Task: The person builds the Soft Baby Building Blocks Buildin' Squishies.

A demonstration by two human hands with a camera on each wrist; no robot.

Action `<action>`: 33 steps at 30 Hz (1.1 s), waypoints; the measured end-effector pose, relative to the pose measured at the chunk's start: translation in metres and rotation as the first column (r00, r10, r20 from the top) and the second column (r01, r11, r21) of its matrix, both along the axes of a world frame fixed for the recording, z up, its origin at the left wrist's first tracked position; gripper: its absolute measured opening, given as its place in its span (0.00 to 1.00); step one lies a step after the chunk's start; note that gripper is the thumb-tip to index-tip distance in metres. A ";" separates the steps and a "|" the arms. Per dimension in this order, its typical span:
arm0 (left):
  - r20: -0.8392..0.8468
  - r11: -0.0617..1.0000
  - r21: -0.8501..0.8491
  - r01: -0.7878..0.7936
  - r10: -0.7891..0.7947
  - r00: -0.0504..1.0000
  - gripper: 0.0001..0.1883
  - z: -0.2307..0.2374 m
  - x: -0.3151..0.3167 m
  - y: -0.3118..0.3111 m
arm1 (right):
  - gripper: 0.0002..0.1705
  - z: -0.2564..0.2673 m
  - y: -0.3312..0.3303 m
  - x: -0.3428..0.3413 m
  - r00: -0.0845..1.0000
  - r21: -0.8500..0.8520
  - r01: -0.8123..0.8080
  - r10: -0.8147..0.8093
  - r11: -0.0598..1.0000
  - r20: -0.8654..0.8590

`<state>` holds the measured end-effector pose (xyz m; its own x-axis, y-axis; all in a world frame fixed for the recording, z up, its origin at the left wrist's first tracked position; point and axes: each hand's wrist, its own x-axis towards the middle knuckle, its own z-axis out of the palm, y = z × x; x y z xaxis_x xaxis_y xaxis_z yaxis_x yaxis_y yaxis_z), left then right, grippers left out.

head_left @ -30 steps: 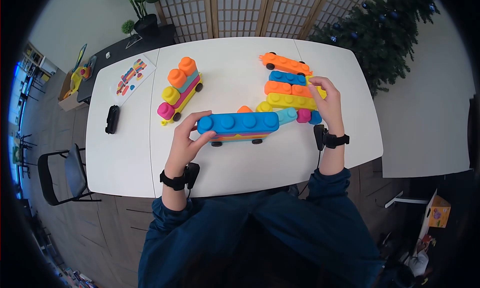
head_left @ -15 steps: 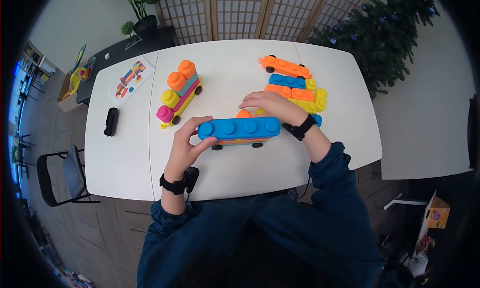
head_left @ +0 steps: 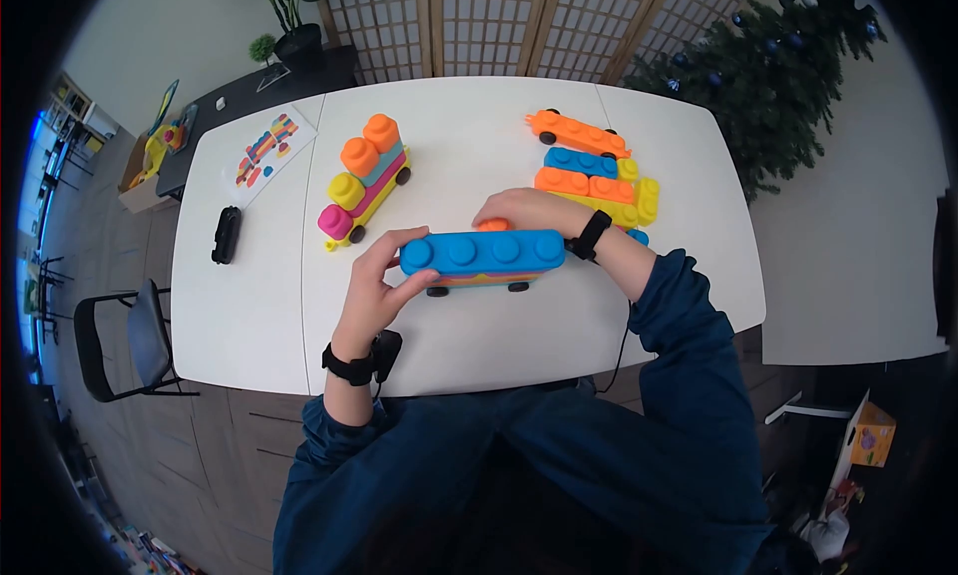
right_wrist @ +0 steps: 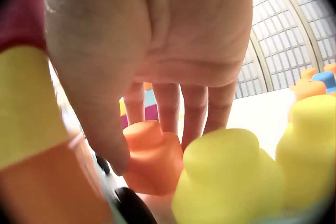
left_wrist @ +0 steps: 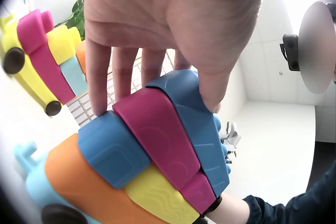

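One block bus (head_left: 481,253) stands upright on the table (head_left: 499,346), directly in front of the person, its long axis running left to right, nearly in line with the near edge. The studs of its long blue top face up, and two black wheels (head_left: 437,292) show on the person's side. A light blue hook (left_wrist: 23,155) pokes out low at the left end, though from overhead I can't see it. Which end is the front, I can't say.

The left grip (head_left: 371,281) pinches that left end, thumb on the near side and fingers on the far side. The right grip (head_left: 539,211) reaches around behind the bus; its thumb and fingers lie about a small orange block (right_wrist: 152,155), but whether they are pinching it I can't tell. Two yellow knobs (right_wrist: 226,176) sit near that block.

The far side of the bus is hidden from above, and the left wrist view cuts it off along the bottom. A dark blue brick (head_left: 638,237) only peeks out past the right wrist. Over to the left, a yellow car (head_left: 377,184) stands at a slant, its hooked end towards the person.
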<state>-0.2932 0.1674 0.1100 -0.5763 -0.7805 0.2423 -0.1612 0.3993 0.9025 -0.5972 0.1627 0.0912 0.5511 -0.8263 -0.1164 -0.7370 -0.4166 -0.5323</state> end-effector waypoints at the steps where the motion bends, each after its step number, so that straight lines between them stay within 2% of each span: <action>1: 0.006 1.000 -0.003 -0.009 0.009 1.000 0.26 0.001 0.000 0.000 | 0.20 0.003 0.001 0.000 0.998 -0.075 0.059 -0.058 0.995 0.021; 2: 0.006 1.000 -0.003 -0.009 0.009 1.000 0.26 0.001 0.000 -0.001 | 0.20 0.011 0.000 -0.002 0.998 -0.075 0.059 -0.057 0.995 0.022; 4: 0.009 1.000 0.001 -0.009 0.009 1.000 0.27 0.000 -0.001 -0.002 | 0.23 0.037 -0.003 -0.009 0.937 -0.021 0.274 -0.262 0.961 0.233; 5: 0.009 1.000 0.002 -0.009 0.009 1.000 0.27 0.000 -0.002 -0.002 | 0.23 0.050 0.002 -0.010 0.937 -0.020 0.274 -0.262 0.961 0.233; 7: 0.011 1.000 0.007 -0.017 0.017 1.000 0.26 0.001 -0.004 -0.002 | 0.25 0.078 0.012 -0.007 0.843 -0.083 0.383 -0.312 0.920 0.438; 8: 0.012 1.000 0.008 -0.017 0.017 1.000 0.26 0.001 -0.006 -0.002 | 0.25 0.094 0.019 -0.001 0.843 -0.082 0.384 -0.312 0.920 0.438; 9: -0.001 1.000 0.010 -0.010 0.010 1.000 0.27 0.000 -0.008 -0.002 | 0.26 0.110 0.030 0.007 0.864 -0.152 0.345 -0.250 0.926 0.437; 10: -0.013 1.000 0.012 -0.003 0.003 1.000 0.27 0.000 -0.009 -0.002 | 0.26 0.116 0.040 0.015 0.883 -0.220 0.303 -0.186 0.927 0.430; 11: -0.013 1.000 0.013 -0.005 0.005 1.000 0.27 -0.001 -0.009 -0.002 | 0.26 0.115 0.047 0.025 0.883 -0.219 0.302 -0.185 0.928 0.430; 13: -0.014 0.999 0.050 -0.001 0.002 1.000 0.28 -0.003 -0.011 -0.003 | 0.29 0.111 0.057 0.049 0.917 -0.426 0.210 -0.026 0.880 0.399; 16: 0.004 1.000 0.009 -0.026 0.026 1.000 0.29 -0.006 -0.011 -0.004 | 0.30 0.096 0.061 0.075 0.929 -0.452 0.209 -0.033 0.867 0.368; 25: -0.046 0.999 0.044 0.018 -0.016 0.999 0.29 -0.014 -0.009 -0.009 | 0.31 0.078 0.061 0.102 0.964 -0.504 0.231 -0.128 0.832 0.232; 33: -0.034 0.998 0.043 0.033 -0.032 0.999 0.28 -0.012 -0.010 -0.009 | 0.35 0.075 0.067 0.102 0.960 -0.522 0.263 -0.166 0.811 0.226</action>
<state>-0.3032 0.1588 0.0985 -0.5939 -0.7717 0.2275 -0.1184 0.3636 0.9240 -0.4953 0.2295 0.1660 0.3234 -0.8268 0.4602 -0.7656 -0.5144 -0.3863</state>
